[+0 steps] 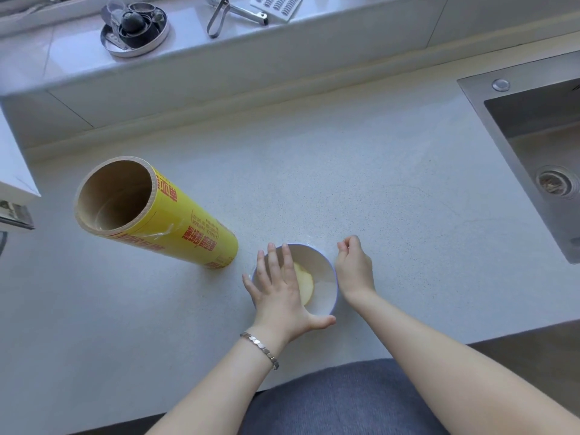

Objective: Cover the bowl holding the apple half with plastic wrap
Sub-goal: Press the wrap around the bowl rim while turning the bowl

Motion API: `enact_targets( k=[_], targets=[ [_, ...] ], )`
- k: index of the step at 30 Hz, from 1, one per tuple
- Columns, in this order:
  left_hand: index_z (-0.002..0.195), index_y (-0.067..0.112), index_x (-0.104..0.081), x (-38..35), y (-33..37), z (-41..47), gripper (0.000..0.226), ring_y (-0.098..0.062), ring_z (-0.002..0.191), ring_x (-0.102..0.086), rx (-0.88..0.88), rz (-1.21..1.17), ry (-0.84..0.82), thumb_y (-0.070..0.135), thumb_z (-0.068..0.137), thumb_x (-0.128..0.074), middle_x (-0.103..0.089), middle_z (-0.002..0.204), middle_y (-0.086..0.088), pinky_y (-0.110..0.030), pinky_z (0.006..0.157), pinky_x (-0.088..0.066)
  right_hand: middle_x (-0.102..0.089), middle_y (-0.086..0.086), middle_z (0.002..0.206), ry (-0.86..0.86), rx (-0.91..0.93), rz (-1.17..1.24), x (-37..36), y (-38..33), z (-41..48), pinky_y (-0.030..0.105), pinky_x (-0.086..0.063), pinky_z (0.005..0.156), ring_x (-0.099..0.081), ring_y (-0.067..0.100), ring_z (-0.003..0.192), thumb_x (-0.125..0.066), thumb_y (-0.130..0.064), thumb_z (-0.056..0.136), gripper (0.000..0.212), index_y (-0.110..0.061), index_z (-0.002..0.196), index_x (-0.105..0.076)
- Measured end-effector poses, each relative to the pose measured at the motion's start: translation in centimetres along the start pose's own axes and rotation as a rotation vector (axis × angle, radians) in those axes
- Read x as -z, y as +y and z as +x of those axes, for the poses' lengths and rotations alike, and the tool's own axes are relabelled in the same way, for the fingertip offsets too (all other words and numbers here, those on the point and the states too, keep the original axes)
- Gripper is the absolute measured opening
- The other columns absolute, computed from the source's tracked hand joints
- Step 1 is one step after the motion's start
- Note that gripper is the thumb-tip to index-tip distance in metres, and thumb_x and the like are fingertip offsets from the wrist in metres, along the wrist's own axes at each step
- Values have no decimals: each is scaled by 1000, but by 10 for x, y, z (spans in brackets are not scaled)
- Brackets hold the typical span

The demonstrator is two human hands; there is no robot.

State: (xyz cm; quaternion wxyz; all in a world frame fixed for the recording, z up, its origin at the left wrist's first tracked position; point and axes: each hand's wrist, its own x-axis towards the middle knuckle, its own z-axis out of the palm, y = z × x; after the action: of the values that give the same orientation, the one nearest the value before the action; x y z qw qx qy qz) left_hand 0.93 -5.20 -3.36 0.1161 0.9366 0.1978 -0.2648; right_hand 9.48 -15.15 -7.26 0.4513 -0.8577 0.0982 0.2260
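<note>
Sealing stage of covering the bowl point(334, 279), judged from the layout. The bowl stands on the pale speckled surface point(376, 183) near its front edge, with the apple half point(306, 285) lying cut face up inside. A clear film point(306, 243) appears already stretched across the mouth, its crinkled margin showing at the far rim. The left hand point(279, 290), fingers straight and spread, lies flat over the left part of the bowl. The right hand point(353, 268) sits just beside the right wall with fingers curled; whether it pinches the film cannot be told. The next move probably calls for smoothing the loose margin down the outer wall all round while the bowl is steadied. The yellow plastic wrap roll point(175, 227) lies on its side to the left, near the bowl but apart from it. A steel sink point(539, 146) is set in at the right. On the ledge behind are a round tin of tools point(135, 29), a peeler point(232, 14) and a grater point(277, 6).
</note>
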Motion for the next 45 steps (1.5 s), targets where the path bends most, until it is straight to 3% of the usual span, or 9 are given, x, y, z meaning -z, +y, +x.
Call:
enact_targets(
  k=[4, 8, 10, 12, 16, 23, 31, 36, 45],
  targets=[
    [144, 13, 19, 9, -2, 2, 138, -28, 144, 8, 14, -132, 2, 78, 52, -61, 13, 156, -7, -53, 113, -12, -58, 9, 80, -94, -144, 5, 13, 7, 1, 36, -43, 76, -59, 30, 84, -38, -35, 94, 35, -10, 75, -51],
    [138, 16, -33, 26, -26, 26, 73, -28, 134, -32, 189, -468, 89, 63, 83, -44, -30, 146, -11, -47, 106, -24, -64, 9, 82, -534, -343, 349, 37, 14, -22, 33, -54, 80, -63, 26, 79, -40, -47, 92, 39, -13, 90, -60],
    [89, 11, -60, 26, -39, 40, 54, -33, 94, -55, 223, -584, 33, 58, 90, -32, -61, 96, -17, -38, 81, -38, -65, 11, 96, -682, -319, 360, 39, 21, -30, 30, -54, 81, -63, 25, 85, -48, -40, 89, 32, -16, 107, -60],
    [54, 19, -31, 24, -43, 42, 51, -25, 55, -35, 181, -680, 2, 53, 93, -31, -33, 53, -4, -34, 53, -21, -65, 11, 103, -679, -256, 372, 37, 27, -34, 27, -57, 80, -65, 23, 82, -53, -28, 89, 32, -16, 118, -56],
    [62, 23, -28, 22, -44, 32, 45, -20, 57, -32, 169, -699, -83, 57, 91, -29, -31, 60, 3, -34, 53, -21, -70, 7, 95, -633, -158, 354, 44, 28, -39, 21, -58, 67, -70, 10, 68, -51, -16, 91, 23, -14, 111, -62],
    [103, 28, -64, 15, -46, -2, 52, -18, 111, -57, 193, -1137, -201, 68, 79, -41, -66, 112, 4, -41, 105, -40, -73, 2, 89, -670, -51, 334, 66, 16, -49, 17, -55, 67, -71, 9, 78, -55, -9, 88, 24, -20, 108, -63],
    [60, 22, -60, 24, -33, -24, 31, 3, 46, -46, 111, -1293, 211, 30, 89, -54, -55, 45, 15, -8, 48, -36, -68, -5, 96, -659, 8, 157, 83, -15, -52, 30, -47, 93, -62, 11, 92, -53, -35, 86, 26, -23, 107, -63],
    [72, 27, -68, 41, -24, -37, 12, 10, 56, -58, -55, -1291, 227, 38, 67, -68, -68, 57, 24, -5, 54, -43, -69, -19, 98, -672, 136, 122, 82, -58, -53, 12, -45, 83, -62, -6, 93, -55, -57, 72, 37, -34, 98, -67],
    [66, 49, -68, 52, -24, -51, 24, 7, 61, -60, -81, -1092, 245, 63, 48, -61, -68, 64, 27, -16, 61, -48, -63, -2, 67, -496, 170, 326, 79, -75, -51, 17, -46, 70, -58, 5, 65, -69, -18, 76, 11, -14, 67, -66]
  ],
)
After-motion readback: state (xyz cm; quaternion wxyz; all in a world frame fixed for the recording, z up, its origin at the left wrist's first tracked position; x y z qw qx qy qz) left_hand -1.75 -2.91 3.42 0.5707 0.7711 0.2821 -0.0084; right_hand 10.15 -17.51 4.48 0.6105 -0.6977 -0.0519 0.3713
